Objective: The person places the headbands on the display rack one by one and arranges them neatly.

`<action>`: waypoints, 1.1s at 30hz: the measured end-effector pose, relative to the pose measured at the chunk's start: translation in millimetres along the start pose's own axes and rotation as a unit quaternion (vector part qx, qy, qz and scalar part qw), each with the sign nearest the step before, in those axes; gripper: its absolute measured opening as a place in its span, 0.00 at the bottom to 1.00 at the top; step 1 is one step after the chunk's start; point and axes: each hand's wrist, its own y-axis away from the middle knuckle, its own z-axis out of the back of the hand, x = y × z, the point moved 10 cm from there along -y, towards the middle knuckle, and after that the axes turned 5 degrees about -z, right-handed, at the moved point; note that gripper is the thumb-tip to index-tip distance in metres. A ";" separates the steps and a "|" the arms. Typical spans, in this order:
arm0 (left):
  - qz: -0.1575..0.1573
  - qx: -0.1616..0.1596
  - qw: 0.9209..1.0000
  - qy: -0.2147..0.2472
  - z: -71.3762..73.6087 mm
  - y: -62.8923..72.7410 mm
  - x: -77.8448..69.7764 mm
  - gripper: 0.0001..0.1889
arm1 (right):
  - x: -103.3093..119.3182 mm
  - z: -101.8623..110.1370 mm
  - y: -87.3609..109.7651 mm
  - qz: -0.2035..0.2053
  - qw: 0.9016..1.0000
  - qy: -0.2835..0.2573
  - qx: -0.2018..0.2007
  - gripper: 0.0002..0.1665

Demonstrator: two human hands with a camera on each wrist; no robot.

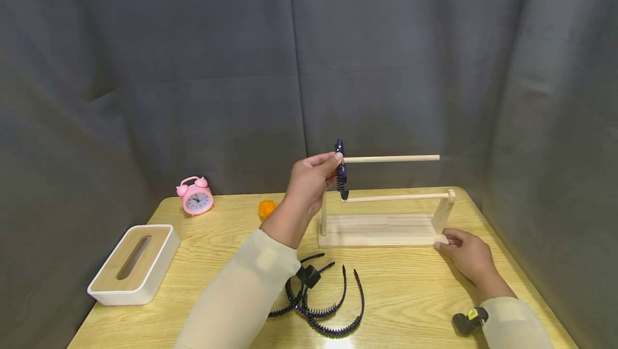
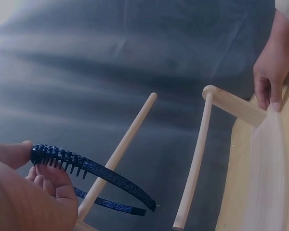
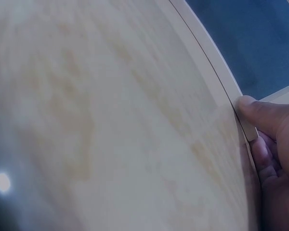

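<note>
My left hand (image 1: 309, 180) pinches a dark blue, glittery toothed headband (image 1: 340, 175) between thumb and fingers. It is at the left part of the upper rod (image 1: 393, 159) of a wooden rack (image 1: 376, 237). In the left wrist view, the headband's two arms (image 2: 120, 180) cross the rod (image 2: 135, 125), seemingly one on each side of it. Low at the rack's front right corner, my right hand (image 1: 467, 255) grips the base, with the thumb (image 3: 248, 103) on its edge. The rack's left post is partly hidden behind the left hand and headband.
Several more dark headbands (image 1: 338, 332) lie in a loose pile on the table, partly under the left forearm. A white tissue box with a wooden lid (image 1: 159, 263) stands at left. Behind it are a pink alarm clock (image 1: 197, 199) and a small orange object (image 1: 266, 208).
</note>
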 end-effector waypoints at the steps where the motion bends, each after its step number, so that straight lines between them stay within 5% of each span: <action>1: 0.002 -0.001 1.000 0.001 0.3 -0.7 1.4 0.13 | 0.2 -0.3 -0.2 0.002 1.000 0.001 -0.001 0.39; 16: 0.017 0.017 1.000 -0.003 -2.9 1.3 12.7 0.14 | 9.8 -4.8 0.3 0.011 1.000 -0.007 0.002 0.40; 33: 0.014 -0.013 1.000 -0.009 -23.0 1.9 37.0 0.09 | 13.0 -6.3 -0.2 0.008 1.000 -0.014 0.001 0.39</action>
